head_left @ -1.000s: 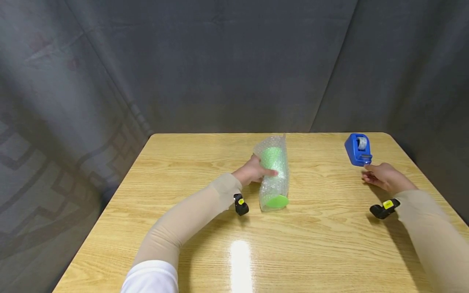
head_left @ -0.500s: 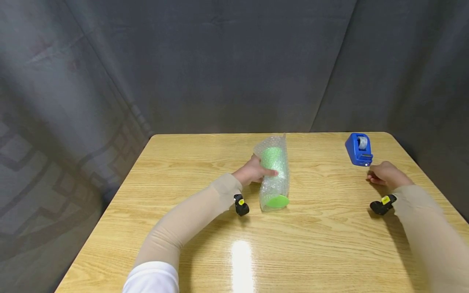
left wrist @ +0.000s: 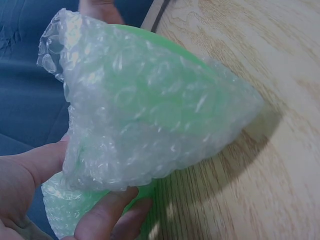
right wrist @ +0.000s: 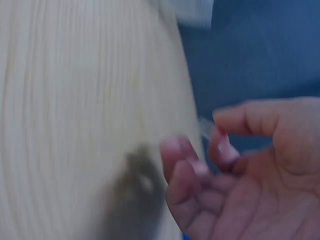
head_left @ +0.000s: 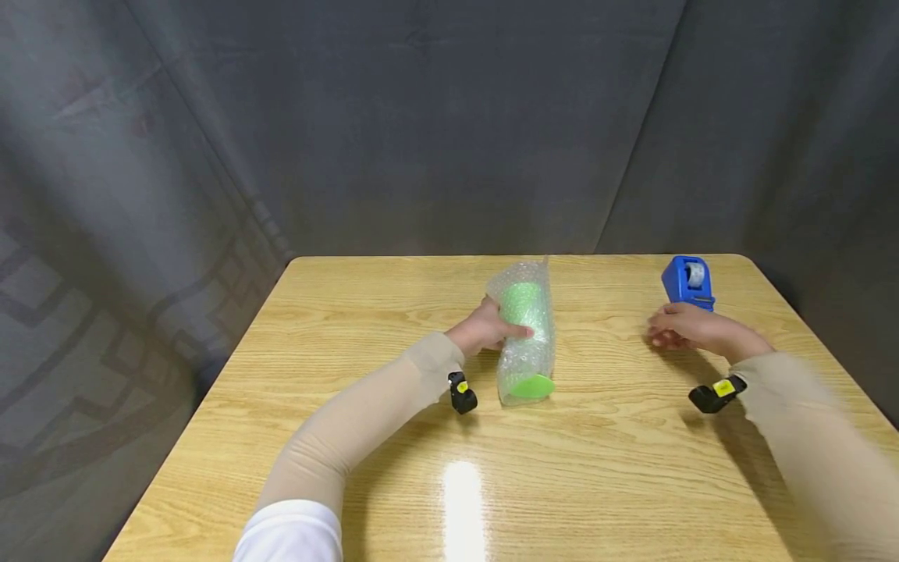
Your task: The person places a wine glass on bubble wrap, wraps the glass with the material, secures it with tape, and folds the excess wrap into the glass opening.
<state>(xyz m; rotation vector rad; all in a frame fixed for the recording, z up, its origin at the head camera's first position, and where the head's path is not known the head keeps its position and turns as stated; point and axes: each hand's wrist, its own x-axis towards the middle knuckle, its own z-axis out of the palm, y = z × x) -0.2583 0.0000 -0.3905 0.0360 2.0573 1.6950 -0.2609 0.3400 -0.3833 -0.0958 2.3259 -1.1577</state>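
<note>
A green cylinder (head_left: 521, 303) with a flat round end lies rolled in clear bubble wrap (head_left: 511, 273) on the table. My left hand (head_left: 485, 328) grips the roll from the left, thumb over the top; in the left wrist view the fingers (left wrist: 102, 215) curl under the wrap. To the right, my right hand (head_left: 691, 328) is over the table, just in front of a blue tape dispenser (head_left: 683, 281). Between its thumb and forefinger it pinches a small, clear piece of tape (right wrist: 205, 128), blurred in the right wrist view. Its other fingers are loosely curled.
The wooden table (head_left: 393, 289) runs back to a dark grey curtain (head_left: 449, 140) behind and along the sides. Each wrist carries a small black camera, the left camera (head_left: 462, 393) low beside the wrapped roll.
My right hand has moved from the dispenser's front edge to the left, toward the wrapped roll, and now partly covers the dispenser's front. My left hand and the roll have stayed put.
</note>
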